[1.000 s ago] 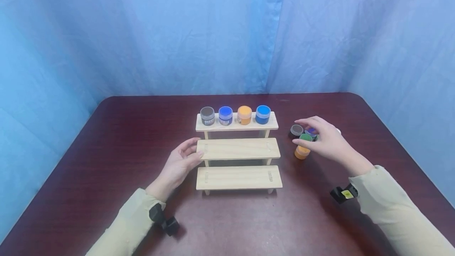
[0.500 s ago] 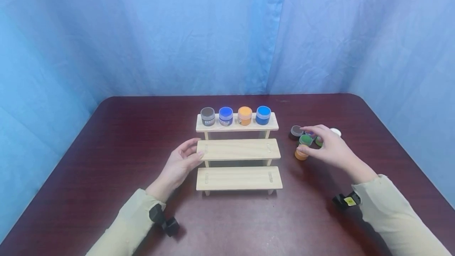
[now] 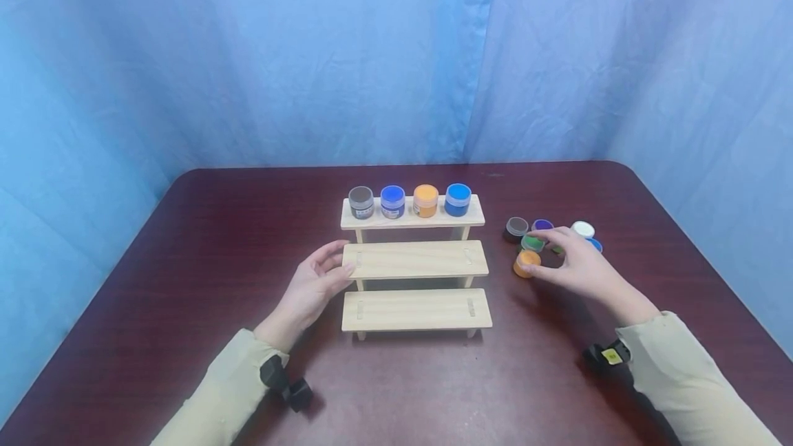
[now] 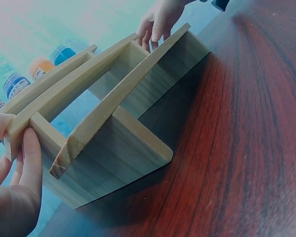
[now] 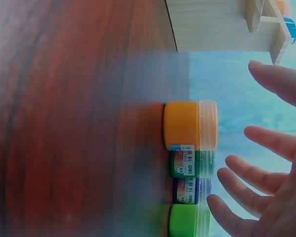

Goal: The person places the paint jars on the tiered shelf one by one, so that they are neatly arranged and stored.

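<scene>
A three-tier wooden display stand (image 3: 416, 260) stands on the table, with several capped paint jars on its top step. My left hand (image 3: 310, 288) pinches the left end of the middle step; the left wrist view shows the thumb and fingers on opposite sides of that board (image 4: 19, 126). To the stand's right, my right hand (image 3: 579, 267) hovers with spread fingers over a cluster of paint jars. Nearest is the orange paint jar (image 3: 525, 265), with the green one (image 3: 533, 243) just behind. In the right wrist view, a gap separates the fingers (image 5: 266, 140) from the orange jar (image 5: 182, 126).
A black jar (image 3: 516, 229), a purple jar (image 3: 542, 225), a white jar (image 3: 583, 228) and a blue jar (image 3: 595, 244) also belong to the cluster, partly behind my right hand. Blue curtains (image 3: 341, 54) hang around the dark red table (image 3: 248, 205).
My right hand has lowered and come slightly nearer, from above the green jar to beside the orange jar, uncovering the purple, white and blue jars. My left hand and the stand have stayed put.
</scene>
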The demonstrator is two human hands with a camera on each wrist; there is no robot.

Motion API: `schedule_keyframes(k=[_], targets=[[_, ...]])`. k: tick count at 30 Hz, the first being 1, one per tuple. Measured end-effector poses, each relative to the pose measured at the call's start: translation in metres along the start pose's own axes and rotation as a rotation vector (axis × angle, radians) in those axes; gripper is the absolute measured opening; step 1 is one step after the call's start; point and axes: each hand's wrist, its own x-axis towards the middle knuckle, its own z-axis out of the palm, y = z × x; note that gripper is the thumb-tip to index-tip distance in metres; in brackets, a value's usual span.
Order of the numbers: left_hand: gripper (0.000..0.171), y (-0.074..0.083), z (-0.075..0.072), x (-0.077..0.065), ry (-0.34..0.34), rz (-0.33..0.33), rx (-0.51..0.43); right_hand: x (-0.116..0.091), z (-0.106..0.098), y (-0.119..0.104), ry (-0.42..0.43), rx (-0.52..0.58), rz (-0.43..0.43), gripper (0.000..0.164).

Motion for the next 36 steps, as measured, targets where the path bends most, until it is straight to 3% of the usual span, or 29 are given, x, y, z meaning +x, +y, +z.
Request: schedule_keyframes(k=[8, 36], targets=[[0.056, 0.000, 0.000, 0.000, 0.003, -0.002, 0.006, 0.000, 0.005, 0.001, -0.010, 0.008, 0.029, 0.062], [0.056, 0.000, 0.000, -0.001, 0.004, 0.003, 0.019, 0.004, 0.013, -0.002, -0.032, -0.048, -0.021, 0.038]])
